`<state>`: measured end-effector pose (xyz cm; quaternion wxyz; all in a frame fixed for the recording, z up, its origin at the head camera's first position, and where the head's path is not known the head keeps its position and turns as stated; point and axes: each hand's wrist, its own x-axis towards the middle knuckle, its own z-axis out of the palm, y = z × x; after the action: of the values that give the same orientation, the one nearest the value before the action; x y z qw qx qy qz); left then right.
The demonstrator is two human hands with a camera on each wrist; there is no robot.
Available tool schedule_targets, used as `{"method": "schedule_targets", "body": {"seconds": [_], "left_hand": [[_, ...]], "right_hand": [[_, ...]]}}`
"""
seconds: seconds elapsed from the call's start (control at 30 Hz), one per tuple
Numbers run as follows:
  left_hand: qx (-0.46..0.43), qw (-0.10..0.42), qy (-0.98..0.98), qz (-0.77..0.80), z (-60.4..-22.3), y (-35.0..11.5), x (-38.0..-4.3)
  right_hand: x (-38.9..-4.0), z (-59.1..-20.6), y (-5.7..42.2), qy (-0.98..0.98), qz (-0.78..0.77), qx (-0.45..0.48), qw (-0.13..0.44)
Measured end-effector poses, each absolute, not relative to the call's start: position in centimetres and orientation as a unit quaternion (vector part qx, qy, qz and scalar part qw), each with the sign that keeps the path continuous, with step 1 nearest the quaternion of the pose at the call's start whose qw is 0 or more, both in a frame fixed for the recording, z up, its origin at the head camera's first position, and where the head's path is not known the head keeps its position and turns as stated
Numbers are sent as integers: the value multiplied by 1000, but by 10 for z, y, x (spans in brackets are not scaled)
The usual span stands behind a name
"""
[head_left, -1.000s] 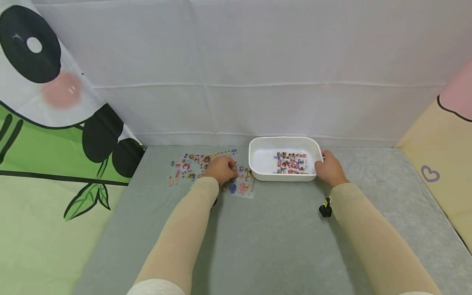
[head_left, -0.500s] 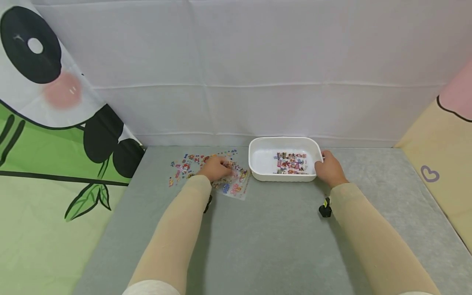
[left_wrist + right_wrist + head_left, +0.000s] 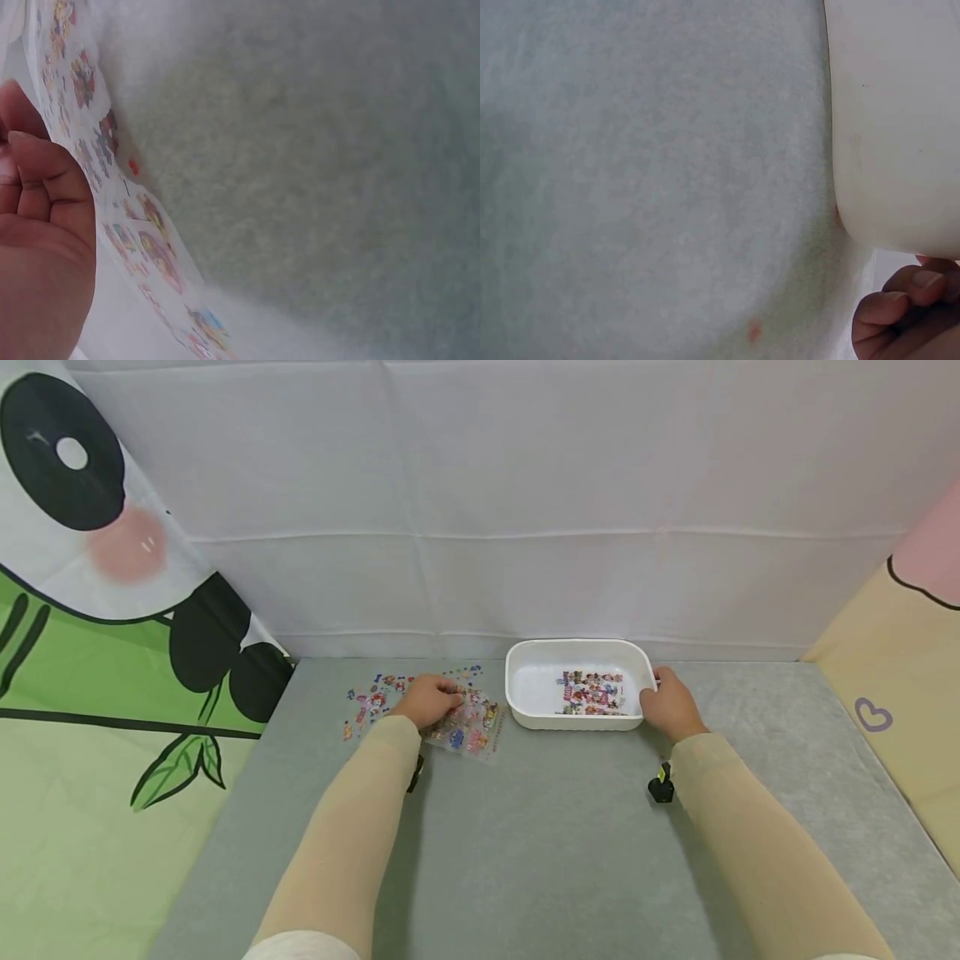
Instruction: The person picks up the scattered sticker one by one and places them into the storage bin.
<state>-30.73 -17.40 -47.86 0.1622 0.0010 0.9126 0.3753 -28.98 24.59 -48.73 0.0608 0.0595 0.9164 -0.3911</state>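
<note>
In the head view my left hand (image 3: 429, 700) pinches a clear sticker sheet (image 3: 474, 735) printed with small colourful cartoon figures. The left wrist view shows this sticker sheet (image 3: 142, 232) bowed and raised at its edge beside my curled fingers. More sticker sheets (image 3: 369, 703) lie flat on the table, partly under my left hand and the held sheet. My right hand (image 3: 673, 706) grips the right end of a white plastic tray (image 3: 573, 722), fingers curled at its rim. Inside the tray, toward its right side, lies a smaller patch of stickers (image 3: 592, 693).
A grey cloth covers the table (image 3: 555, 860). Behind the tray hangs a white curtain (image 3: 525, 527), close to its back rim. Cartoon-printed cloths stand at the left (image 3: 90, 777) and right (image 3: 885, 677) sides.
My left hand has drawn left, and the pinched sticker sheet has slid left with it, away from the tray. My right hand and the tray have stayed in place.
</note>
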Motion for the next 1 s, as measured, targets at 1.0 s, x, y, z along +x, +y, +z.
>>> {"method": "schedule_targets", "body": {"seconds": [1.0], "left_hand": [[-55,102,865,489,-456,-183,-313]], "right_hand": [[-292,-490,245,913,-396,66,70]]}}
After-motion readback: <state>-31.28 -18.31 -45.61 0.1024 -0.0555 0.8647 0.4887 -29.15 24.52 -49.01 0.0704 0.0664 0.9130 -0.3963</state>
